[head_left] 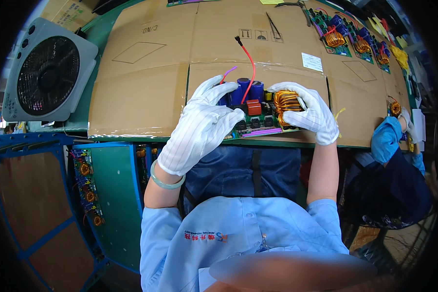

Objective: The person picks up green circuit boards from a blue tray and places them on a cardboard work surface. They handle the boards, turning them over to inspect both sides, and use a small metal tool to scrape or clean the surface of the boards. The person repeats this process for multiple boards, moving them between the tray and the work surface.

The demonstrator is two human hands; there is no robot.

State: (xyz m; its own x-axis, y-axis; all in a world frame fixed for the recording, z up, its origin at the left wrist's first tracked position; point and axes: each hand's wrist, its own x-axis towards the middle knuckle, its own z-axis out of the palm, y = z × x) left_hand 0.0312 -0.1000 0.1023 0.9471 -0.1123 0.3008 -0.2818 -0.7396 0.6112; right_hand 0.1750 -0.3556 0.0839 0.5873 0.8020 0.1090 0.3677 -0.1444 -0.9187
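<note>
A circuit board lies near the front edge of the cardboard-covered table, between my two white-gloved hands. It carries blue cylindrical capacitors, a red-orange block component and a copper-wound coil. A red wire with a black tip rises from it, and a short purple-and-red wire shows beside my left hand. My left hand is curled at the board's left end, fingers on the capacitors and thumb near its front. My right hand grips the right end around the coil.
Tweezers and a white paper label lie beyond the board. Several similar boards stand at the back right. A grey box fan sits at the left. On the right, a co-worker's blue sleeve reaches the table. Racked boards hang lower left.
</note>
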